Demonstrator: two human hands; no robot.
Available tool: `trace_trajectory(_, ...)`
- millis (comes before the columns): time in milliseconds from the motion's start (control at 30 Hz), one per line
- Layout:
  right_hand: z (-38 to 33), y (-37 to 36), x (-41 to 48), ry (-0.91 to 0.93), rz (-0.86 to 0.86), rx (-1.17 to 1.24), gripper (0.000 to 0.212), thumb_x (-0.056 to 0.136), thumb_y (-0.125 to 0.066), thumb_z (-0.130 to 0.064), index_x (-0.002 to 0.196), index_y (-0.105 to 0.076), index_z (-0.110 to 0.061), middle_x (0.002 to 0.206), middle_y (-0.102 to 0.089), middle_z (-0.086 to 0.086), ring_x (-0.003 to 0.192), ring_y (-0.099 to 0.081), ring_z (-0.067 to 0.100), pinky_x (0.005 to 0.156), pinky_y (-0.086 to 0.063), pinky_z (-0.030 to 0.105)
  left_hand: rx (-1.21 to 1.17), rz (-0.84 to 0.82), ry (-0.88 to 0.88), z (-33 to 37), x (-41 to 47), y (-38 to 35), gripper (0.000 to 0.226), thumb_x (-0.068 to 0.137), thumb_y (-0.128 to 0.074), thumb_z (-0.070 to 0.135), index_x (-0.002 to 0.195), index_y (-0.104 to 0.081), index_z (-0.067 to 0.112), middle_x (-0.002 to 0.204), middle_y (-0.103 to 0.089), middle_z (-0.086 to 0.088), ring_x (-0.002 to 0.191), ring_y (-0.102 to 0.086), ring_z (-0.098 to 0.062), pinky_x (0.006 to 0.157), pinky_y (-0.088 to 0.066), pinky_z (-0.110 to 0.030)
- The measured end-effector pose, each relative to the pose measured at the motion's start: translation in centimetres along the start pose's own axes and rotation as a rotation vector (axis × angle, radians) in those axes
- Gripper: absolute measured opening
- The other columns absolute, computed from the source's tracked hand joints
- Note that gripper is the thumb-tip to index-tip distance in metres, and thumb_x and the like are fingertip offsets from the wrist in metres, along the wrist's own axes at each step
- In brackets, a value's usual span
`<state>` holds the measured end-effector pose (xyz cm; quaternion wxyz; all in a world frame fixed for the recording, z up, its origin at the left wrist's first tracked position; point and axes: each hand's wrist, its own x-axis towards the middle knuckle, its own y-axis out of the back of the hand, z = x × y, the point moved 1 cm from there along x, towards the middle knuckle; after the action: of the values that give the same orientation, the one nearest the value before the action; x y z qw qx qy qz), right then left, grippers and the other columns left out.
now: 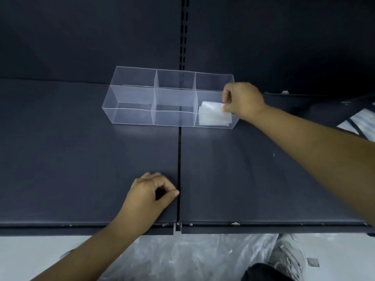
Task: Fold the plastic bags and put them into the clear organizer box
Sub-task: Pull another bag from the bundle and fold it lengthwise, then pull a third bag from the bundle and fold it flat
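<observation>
Head view: the right hand (242, 101) pinches a folded plastic bag (214, 114) by its right edge, inside the near right compartment of the clear organizer box (132, 116), which stands on the dark shelf (81, 149). The placing step looks nearly done to me. It would be best to lay the bag flat and press it down before letting go, so the folds don't spring open. The left hand (148, 196) rests well apart, near the shelf's front edge, loosely curled and holding nothing; it could steady the box.
</observation>
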<state>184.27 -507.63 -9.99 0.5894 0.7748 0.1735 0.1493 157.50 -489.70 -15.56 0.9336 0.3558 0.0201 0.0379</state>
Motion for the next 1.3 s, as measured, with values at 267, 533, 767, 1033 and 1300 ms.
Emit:
trace_trajectory(267, -1.3, -0.3, -1.3, 0.166, -0.133, -0.119, 0.043, 0.101, -0.039, -0.038, 0.086, -0.069, -0.011, 0.085, -0.065, 0.005, 0.098, -0.057, 0.028, 0.099, -0.029, 0.036, 0.117, -0.018, -0.052, -0.4, -1.4, -0.5, 0.013, 0.079, -0.076, 0.011, 0.080, -0.071, 0.023, 0.085, -0.060, 0.017, 0.087, -0.046, -0.002, 0.088, -0.030, -0.012)
trace_trajectory(533, -3.1, 1.1, -7.9, 0.312, 0.093, 0.050, 0.044, 0.101, -0.039, -0.038, 0.091, -0.067, -0.006, 0.093, -0.062, 0.008, 0.095, -0.055, 0.028, 0.088, -0.038, 0.035, 0.423, -0.126, -0.147, -1.2, -3.5, -1.0, 0.049, 0.095, -0.043, 0.038, 0.137, -0.051, 0.015, 0.145, -0.045, -0.002, 0.135, -0.037, -0.020, 0.112, -0.021, -0.034)
trace_trajectory(767, -5.7, -3.8, -28.0, 0.392, -0.684, 0.391, 0.061, 0.079, -0.052, -0.071, 0.120, -0.061, -0.027, 0.117, -0.062, -0.010, 0.106, -0.056, 0.005, 0.093, -0.047, 0.029, 0.593, -0.244, -0.183, -2.2, -3.8, -1.2, 0.067, 0.094, -0.013, 0.053, 0.152, -0.017, 0.019, 0.159, -0.008, 0.004, 0.147, 0.000, -0.011, 0.119, 0.005, -0.031)
trace_trajectory(1033, -6.1, -5.9, -27.8, 0.311, -0.749, 0.320, 0.008, 0.089, -0.064, -0.030, 0.089, -0.064, -0.022, 0.089, -0.064, -0.010, 0.087, -0.059, 0.009, 0.078, -0.043, 0.025, 0.371, -0.290, -0.083, -0.6, -3.9, -0.7, 0.061, 0.095, -0.029, 0.051, 0.151, -0.022, 0.025, 0.160, -0.008, 0.010, 0.145, 0.007, -0.001, 0.118, 0.009, -0.027)
trace_trajectory(1300, -3.8, 0.6, -16.9, -0.089, -0.251, 0.831, 0.014, 0.087, -0.069, -0.021, 0.074, -0.065, -0.018, 0.062, -0.062, 0.004, 0.052, -0.051, 0.007, 0.055, -0.042, 0.018, -0.596, -0.661, 0.173, 3.2, -2.6, 3.2, 0.038, 0.080, -0.075, 0.035, 0.117, -0.065, 0.036, 0.109, -0.071, 0.009, 0.105, -0.065, -0.003, 0.077, -0.049, -0.010)
